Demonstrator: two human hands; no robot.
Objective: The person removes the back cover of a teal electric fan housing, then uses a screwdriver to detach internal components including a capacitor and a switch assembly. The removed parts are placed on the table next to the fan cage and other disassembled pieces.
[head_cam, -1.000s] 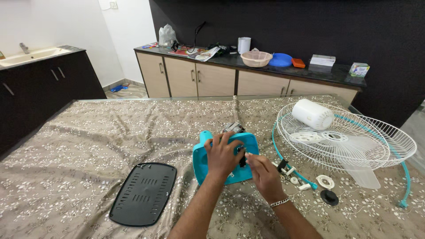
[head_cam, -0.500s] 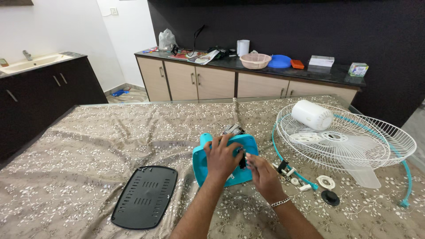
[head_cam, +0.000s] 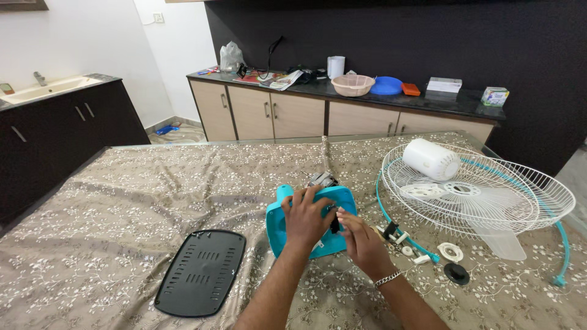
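Centrally, left hand [head_cam: 306,218] clasping teal housing [head_cam: 284,227], right hand [head_cam: 361,241] beside, its grip seemingly pinching.

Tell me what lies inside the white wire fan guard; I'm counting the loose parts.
Inside the white wire fan guard lie a white cylindrical housing and translucent fan blades. Anything beneath the housing is hidden.

Cloth-covered table [head_cam: 122,201]: black vented plate [head_cam: 200,272], teal housing [head_cam: 278,223], fan grille [head_cam: 489,195].
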